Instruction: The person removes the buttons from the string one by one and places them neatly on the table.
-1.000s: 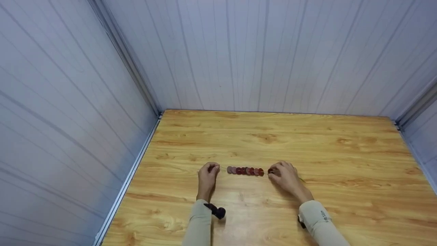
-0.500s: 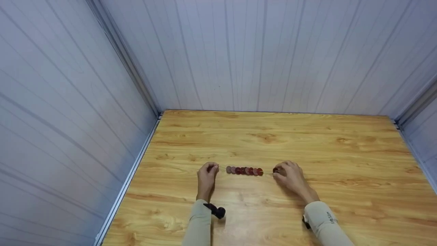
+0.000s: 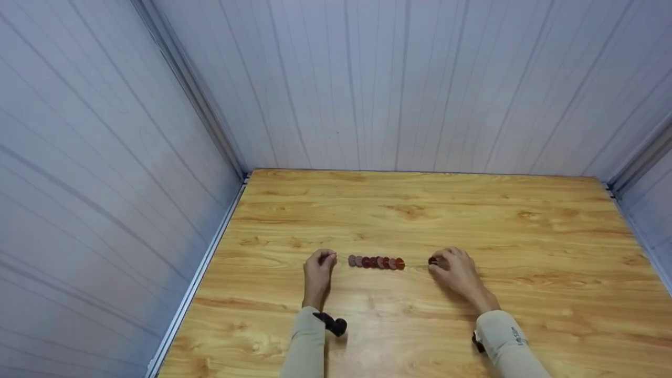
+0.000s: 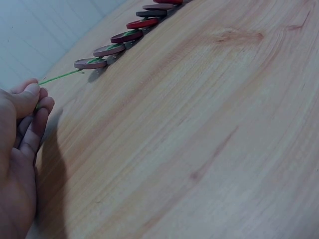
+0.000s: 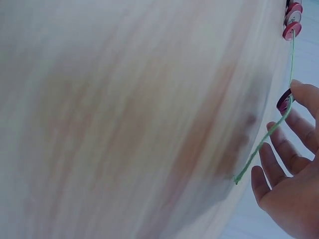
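Observation:
A row of overlapping red, dark and dull pink buttons [image 3: 374,262], strung on a green string [image 4: 62,76], lies between the hands. My left hand [image 3: 317,270] pinches the string between thumb and finger, just left of the row. On the other side, my right hand [image 3: 458,270] pinches one dark button [image 5: 284,101] by its edge, apart from the row. The string runs from the row's red end button [image 5: 291,31] to this dark button, and its loose end [image 5: 237,179] hangs past it. The right hand's other fingers are loosely bent.
The buttons lie on a wood-grain table [image 3: 420,210]. Pale panelled walls [image 3: 367,84] stand behind it and at both sides. Each forearm has a light sleeve, with a dark camera mount [image 3: 336,325] at the left wrist.
My right hand has moved to the right with the dark button, widening the gap to the row. The left hand and the row have stayed almost still.

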`<state>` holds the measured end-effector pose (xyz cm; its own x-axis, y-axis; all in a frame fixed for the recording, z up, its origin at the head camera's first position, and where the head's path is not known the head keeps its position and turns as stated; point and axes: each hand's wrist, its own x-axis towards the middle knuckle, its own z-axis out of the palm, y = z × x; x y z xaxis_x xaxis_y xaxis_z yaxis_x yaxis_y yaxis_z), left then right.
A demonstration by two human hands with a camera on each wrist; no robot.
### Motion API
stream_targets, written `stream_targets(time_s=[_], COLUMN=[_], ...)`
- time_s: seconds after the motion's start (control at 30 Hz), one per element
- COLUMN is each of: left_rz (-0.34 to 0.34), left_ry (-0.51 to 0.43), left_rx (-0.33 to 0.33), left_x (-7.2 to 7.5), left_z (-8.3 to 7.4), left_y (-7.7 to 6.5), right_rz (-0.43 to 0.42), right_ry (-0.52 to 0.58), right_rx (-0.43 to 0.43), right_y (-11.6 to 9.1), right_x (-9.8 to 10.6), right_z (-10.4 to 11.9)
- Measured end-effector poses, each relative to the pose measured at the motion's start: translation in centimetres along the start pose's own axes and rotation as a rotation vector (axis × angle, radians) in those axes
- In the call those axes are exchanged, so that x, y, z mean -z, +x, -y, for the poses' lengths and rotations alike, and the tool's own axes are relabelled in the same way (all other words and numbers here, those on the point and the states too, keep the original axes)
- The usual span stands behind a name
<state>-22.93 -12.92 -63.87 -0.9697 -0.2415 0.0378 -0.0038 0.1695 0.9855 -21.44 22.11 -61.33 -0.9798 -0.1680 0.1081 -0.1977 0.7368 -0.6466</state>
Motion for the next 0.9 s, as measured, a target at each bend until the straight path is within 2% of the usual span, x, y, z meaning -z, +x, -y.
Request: stream_targets(time_s=[0.43, 0.7, 0.9], left_rz=[-0.001, 0.005, -0.012], left_ry=[0.007, -0.069, -0.005], left_rx=[0.007, 0.016, 0.017], left_x=[0.1, 0.0, 0.0], left_z=[-0.2, 0.2, -0.1], left_y=[0.0, 0.1, 0.0], right_rz=[-0.003, -0.015, -0.022], right_ry=[0.012, 0.003, 0.017], right_rx=[-0.033, -0.027, -0.037], right_y=[-0.2, -0.4, -0.7], right_x=[1.0, 1.3, 1.6], right_z=[-0.9, -1.5, -1.9])
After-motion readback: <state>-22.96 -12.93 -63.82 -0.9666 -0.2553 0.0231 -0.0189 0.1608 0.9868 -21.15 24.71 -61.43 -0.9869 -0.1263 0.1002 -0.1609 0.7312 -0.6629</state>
